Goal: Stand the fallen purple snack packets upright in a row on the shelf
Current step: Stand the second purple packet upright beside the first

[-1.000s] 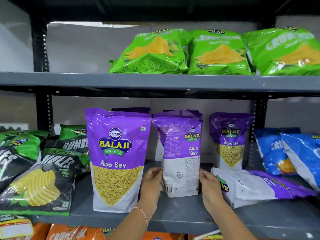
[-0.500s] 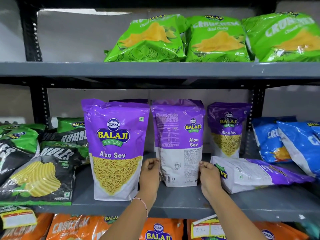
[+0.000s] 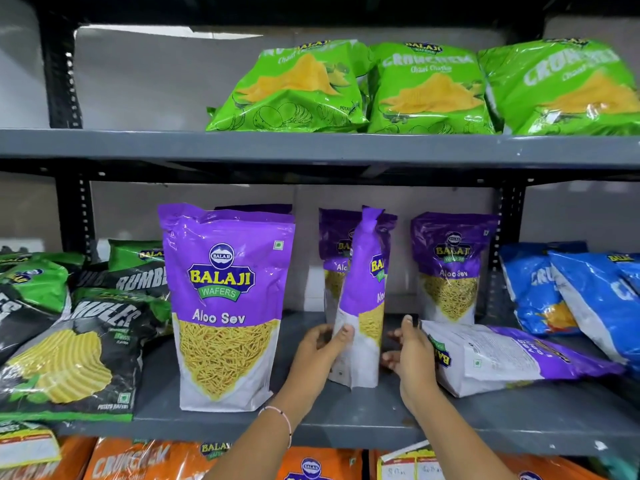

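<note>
Head view showed the middle shelf (image 3: 346, 419) of a metal rack, with the left hand (image 3: 320, 349) closed on the lower left edge of a purple packet (image 3: 363, 306), thumb across its front, while the right hand (image 3: 412, 355) stood just beside the packet's right edge, fingers loosely spread and apparently not touching it. The held packet stood on its base but was turned nearly edge-on to the camera and leaned slightly, so its printed face pointed right. To its left a large front packet (image 3: 228, 306) stood upright and square; two more upright packets (image 3: 452, 268) stood at the back; one fallen packet (image 3: 502, 358) lay flat just beside the right hand. Several risks could be judged from this arrangement. With grip on one side only, the narrow, top-heavy pouch might topple toward the open right side if released while edge-on. A quick twist to face it forward might knock its top into the back packet directly behind it. The right hand, near the fallen packet, might nudge it toward the shelf's front lip. Loose contents might settle unevenly and leave the base unable to stand flat.
</note>
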`<state>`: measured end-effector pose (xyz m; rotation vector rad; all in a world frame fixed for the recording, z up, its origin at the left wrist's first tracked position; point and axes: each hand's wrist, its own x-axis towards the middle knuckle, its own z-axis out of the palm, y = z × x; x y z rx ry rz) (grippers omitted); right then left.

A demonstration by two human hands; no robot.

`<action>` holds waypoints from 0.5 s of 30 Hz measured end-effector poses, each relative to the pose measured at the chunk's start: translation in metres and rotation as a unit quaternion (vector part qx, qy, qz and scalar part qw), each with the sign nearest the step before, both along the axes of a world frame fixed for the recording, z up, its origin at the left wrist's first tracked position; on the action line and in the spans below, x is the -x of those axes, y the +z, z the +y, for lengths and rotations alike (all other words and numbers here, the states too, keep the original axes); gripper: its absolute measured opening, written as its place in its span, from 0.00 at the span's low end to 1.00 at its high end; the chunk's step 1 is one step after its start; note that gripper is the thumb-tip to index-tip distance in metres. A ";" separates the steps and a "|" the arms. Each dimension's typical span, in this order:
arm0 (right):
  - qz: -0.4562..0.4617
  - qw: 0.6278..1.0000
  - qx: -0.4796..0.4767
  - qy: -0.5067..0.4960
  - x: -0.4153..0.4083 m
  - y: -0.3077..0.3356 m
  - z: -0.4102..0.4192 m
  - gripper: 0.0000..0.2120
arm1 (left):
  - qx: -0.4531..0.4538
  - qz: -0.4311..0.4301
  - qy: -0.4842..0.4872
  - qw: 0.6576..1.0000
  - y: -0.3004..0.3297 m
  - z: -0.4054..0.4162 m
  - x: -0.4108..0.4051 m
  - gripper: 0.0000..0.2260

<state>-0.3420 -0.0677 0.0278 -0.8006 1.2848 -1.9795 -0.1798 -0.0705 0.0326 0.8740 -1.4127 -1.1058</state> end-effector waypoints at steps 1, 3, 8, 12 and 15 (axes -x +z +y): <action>0.017 1.000 0.000 0.008 -0.002 0.001 0.000 0.17 | 0.005 -0.021 -0.017 1.000 -0.001 0.000 0.001 0.12; 0.046 0.999 0.004 0.016 -0.005 0.000 -0.001 0.15 | 0.011 -0.029 -0.040 0.999 -0.004 -0.001 0.002 0.16; 0.027 0.999 0.028 0.003 0.001 -0.005 -0.004 0.19 | -0.013 0.037 -0.030 0.999 -0.007 -0.014 -0.004 0.08; 0.046 0.995 0.077 0.045 -0.002 -0.006 -0.004 0.19 | -0.026 0.046 0.007 0.999 -0.008 -0.020 -0.007 0.14; 0.112 0.990 0.036 0.079 -0.005 -0.004 -0.002 0.44 | -0.022 0.026 -0.016 0.999 -0.006 -0.018 -0.003 0.10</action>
